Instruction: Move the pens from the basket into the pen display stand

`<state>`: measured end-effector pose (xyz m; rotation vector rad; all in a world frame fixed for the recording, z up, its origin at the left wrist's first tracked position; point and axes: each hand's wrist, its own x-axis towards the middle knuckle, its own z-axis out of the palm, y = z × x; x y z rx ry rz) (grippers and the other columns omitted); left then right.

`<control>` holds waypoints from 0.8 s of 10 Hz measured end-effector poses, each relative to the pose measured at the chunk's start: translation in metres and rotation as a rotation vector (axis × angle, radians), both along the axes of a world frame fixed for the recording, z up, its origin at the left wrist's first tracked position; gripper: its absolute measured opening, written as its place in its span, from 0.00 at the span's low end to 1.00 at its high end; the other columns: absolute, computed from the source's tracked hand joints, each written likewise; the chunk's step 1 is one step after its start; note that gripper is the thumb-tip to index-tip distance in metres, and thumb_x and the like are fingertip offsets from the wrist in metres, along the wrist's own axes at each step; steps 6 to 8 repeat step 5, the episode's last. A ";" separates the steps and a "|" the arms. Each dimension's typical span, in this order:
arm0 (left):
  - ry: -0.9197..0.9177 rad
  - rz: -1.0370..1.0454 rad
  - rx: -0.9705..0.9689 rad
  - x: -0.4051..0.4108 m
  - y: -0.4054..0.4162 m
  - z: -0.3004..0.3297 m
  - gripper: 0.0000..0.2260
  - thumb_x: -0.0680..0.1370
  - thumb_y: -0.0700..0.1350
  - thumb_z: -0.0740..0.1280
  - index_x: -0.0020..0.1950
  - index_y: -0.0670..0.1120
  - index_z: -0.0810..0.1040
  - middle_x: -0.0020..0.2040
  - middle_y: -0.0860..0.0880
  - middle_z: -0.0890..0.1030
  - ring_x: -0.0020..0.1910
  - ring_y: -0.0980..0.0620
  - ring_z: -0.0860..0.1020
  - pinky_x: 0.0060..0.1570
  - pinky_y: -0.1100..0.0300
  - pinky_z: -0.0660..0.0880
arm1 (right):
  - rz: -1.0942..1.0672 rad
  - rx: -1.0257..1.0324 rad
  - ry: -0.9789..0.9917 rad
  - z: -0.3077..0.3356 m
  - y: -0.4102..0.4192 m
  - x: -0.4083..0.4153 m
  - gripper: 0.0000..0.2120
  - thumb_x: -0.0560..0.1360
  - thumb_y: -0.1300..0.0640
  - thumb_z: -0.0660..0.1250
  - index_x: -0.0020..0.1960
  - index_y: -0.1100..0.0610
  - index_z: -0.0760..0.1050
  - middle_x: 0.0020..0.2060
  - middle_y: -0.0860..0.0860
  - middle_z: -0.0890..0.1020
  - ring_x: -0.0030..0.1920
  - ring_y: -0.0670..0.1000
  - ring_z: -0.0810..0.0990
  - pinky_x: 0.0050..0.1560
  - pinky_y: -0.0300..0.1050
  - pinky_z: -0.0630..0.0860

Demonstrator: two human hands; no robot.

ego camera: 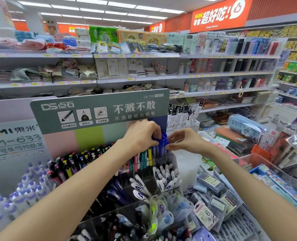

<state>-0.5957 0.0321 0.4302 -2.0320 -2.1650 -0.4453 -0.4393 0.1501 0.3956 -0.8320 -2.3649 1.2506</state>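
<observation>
Fingers of our left hand (142,134) and right hand (184,140) pinch light, stiff, slippery blue pens (161,141) between them; we'd hold the barrels.

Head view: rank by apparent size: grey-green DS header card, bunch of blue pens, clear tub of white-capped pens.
1. Grey-green DS header card, clearly largest.
2. Clear tub of white-capped pens.
3. Bunch of blue pens, partly hidden by the left hand and right hand, so 2 versus 3 is unsure.
</observation>
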 end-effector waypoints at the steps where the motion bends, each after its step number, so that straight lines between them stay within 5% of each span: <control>1: 0.013 0.009 0.005 0.001 -0.002 0.000 0.07 0.72 0.47 0.72 0.50 0.53 0.81 0.48 0.56 0.83 0.48 0.55 0.78 0.43 0.61 0.74 | 0.005 0.028 -0.005 0.000 0.001 -0.002 0.11 0.67 0.59 0.77 0.47 0.60 0.81 0.40 0.55 0.85 0.39 0.48 0.82 0.43 0.39 0.78; 4: 0.039 0.033 0.034 0.008 0.000 0.000 0.13 0.69 0.56 0.73 0.51 0.54 0.80 0.49 0.56 0.82 0.49 0.52 0.78 0.42 0.60 0.72 | 0.045 0.040 -0.049 0.008 -0.001 0.000 0.13 0.66 0.58 0.78 0.49 0.56 0.79 0.43 0.53 0.85 0.41 0.50 0.84 0.50 0.46 0.80; 8: 0.029 0.047 0.055 0.009 -0.004 0.007 0.14 0.71 0.57 0.71 0.53 0.54 0.80 0.51 0.56 0.82 0.50 0.53 0.78 0.41 0.62 0.70 | 0.044 0.008 -0.079 0.015 -0.003 0.006 0.15 0.68 0.57 0.77 0.52 0.56 0.78 0.44 0.53 0.84 0.40 0.48 0.83 0.47 0.43 0.80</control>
